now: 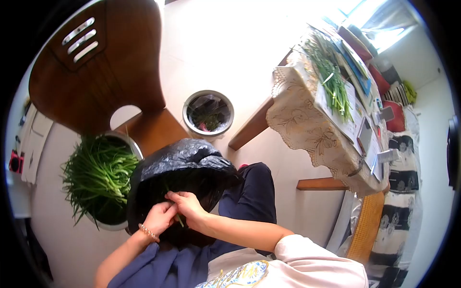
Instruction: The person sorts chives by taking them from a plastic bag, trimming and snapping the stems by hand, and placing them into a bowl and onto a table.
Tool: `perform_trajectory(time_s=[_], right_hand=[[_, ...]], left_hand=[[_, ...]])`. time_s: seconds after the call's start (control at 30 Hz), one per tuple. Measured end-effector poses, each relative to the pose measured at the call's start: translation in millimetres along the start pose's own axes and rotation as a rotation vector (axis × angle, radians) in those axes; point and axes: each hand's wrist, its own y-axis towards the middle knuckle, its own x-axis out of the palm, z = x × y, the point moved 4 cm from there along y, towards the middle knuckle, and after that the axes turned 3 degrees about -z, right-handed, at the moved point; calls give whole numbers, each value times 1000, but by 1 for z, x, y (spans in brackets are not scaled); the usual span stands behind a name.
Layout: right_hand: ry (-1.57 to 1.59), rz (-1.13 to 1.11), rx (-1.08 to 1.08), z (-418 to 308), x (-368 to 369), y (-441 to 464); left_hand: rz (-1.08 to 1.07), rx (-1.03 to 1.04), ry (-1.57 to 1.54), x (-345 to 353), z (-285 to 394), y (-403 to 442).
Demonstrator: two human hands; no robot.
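A black plastic bag stands open-mouthed in front of my body, over my lap. At its mouth my left hand, with a beaded bracelet on the wrist, meets my right hand. The fingers of both hands are closed round a thin green stalk, whose lower end shows below them. Left of the bag, a large heap of long green leafy vegetables fills a round basin and hangs over its side. The bag's inside is dark, and what lies in it cannot be made out.
A wooden chair stands at the upper left. A lined round bin is on the floor ahead. On the right, a table with a lace cloth holds a bundle of green stalks, papers and a phone.
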Motion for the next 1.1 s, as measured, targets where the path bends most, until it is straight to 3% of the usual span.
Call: perform_trajectory(time_s=[0.1, 0.17, 0.2, 0.33, 0.43, 0.57, 0.63, 0.77, 0.83, 0.9, 0.93, 0.97, 1.03, 1.07, 1.1], right_hand=[[-26, -28, -11, 0, -1, -2], [-79, 29, 56, -3, -12, 6], [82, 183, 46, -17, -4, 1], [-47, 108, 13, -23, -58, 63], [-13, 169, 15, -32, -73, 86], [79, 65, 31, -33, -86, 98], [77, 43, 27, -33, -80, 92], [-234, -51, -104, -41, -64, 61], [-322, -91, -446, -44, -44, 39], [-714, -201, -356, -54, -34, 9], [-762, -222, -313, -59, -31, -2], [-734, -202, -419, -76, -26, -25], [-812, 25, -874, -121, -37, -66], [-996, 361, -1321, -151, -46, -91], [-1102, 589, -1499, -181, -67, -114]], left_hand=[[-26, 172, 153, -5, -13, 16], [-172, 74, 107, 4, 5, 1], [-279, 72, 79, 9, 12, -7], [-502, 210, 98, 18, 28, -30], [-561, 13, 188, 12, 53, -59], [-627, 348, 294, 7, 80, -83], [-627, 362, 288, 3, 82, -88], [-515, 292, 153, -1, 79, -88], [-454, 406, 235, -3, 88, -89], [-154, 522, 151, -14, 97, -94], [102, 591, 140, -26, 99, -94], [336, 674, 119, -36, 101, -92], [606, 659, 70, -76, 84, -85], [680, 569, -52, -96, 72, -81], [694, 553, -57, -112, 66, -79]])
